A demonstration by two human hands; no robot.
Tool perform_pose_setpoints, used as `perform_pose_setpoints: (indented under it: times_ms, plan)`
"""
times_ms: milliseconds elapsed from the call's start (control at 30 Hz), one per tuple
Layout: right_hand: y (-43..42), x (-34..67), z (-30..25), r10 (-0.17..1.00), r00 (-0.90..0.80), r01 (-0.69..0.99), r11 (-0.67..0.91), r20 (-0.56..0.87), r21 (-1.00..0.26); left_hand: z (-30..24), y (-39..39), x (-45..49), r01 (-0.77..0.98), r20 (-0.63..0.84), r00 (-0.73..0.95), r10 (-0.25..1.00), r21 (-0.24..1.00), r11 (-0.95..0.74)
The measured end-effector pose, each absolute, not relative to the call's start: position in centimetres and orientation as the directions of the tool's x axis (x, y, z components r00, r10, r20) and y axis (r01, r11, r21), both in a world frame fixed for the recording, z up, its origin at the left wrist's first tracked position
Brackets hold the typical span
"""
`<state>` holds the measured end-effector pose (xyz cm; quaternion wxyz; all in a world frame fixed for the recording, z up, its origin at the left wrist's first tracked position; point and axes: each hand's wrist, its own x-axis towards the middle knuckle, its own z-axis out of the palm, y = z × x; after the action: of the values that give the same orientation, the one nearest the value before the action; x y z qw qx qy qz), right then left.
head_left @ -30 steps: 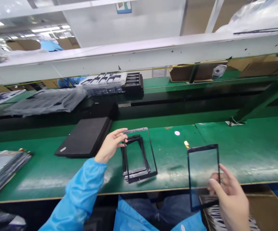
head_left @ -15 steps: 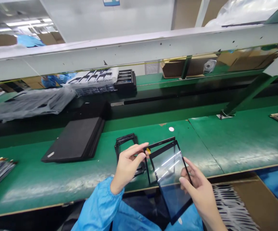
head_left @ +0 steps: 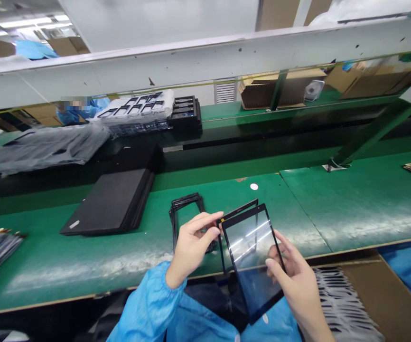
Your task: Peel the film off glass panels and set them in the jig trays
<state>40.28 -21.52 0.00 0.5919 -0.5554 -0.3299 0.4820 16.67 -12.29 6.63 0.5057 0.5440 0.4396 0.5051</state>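
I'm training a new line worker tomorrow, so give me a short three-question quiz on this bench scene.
1. True or false: the right hand holds the black-bordered glass panel.
2. What does the left hand pinch? A) thin black plastic frame B) white round sticker C) flat black slab stack
3. Fill in: the pile of black frames lies on the ____ bench mat.

Key: 1 true; 2 A; 3 green.

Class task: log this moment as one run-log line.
left hand: holds black frame | right hand: holds glass panel | frame stack: on bench
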Motion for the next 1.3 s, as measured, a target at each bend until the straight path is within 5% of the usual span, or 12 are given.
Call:
perform_pose_setpoints:
  times_ms: [167, 467, 967, 1067, 1200, 1300]
  plan:
    - [-21.6, 40.2, -0.1, 0.917, 0.377, -0.145, -0.079, -0.129, -0.986, 6.2, -12.7, 17.0, -0.149, -0.051, 0.136, 0.989, 0.986, 0.072]
    - [-21.9, 39.6, 0.2, 0.923, 0.355, -0.098, -0.121, -0.148, -0.988, 5.0, -12.8, 17.4, -0.306, -0.126, 0.161, 0.979, 0.937, 0.171]
    - [-22.2, 39.6, -0.1, 0.926, 0.357, 0.024, -0.14, -0.122, -0.99, 4.3, -12.9, 18.1, -0.334, -0.191, 0.143, 0.971, 0.914, 0.229]
    - [-22.4, 39.7, -0.6, 0.936, 0.346, 0.14, -0.12, -0.065, -0.983, 4.4, -12.8, 18.2, -0.313, -0.205, 0.124, 0.971, 0.92, 0.235]
    - [-21.5, 40.8, 0.0, 0.911, 0.35, 0.455, 0.038, 0.218, -0.89, 4.6, -13.1, 18.1, -0.251, -0.2, 0.1, 0.975, 0.943, 0.22]
    - [-19.9, 42.4, 1.9, 0.919, 0.337, 0.353, 0.08, 0.206, -0.932, 5.1, -13.8, 17.9, -0.167, -0.187, 0.157, 0.97, 0.963, 0.213]
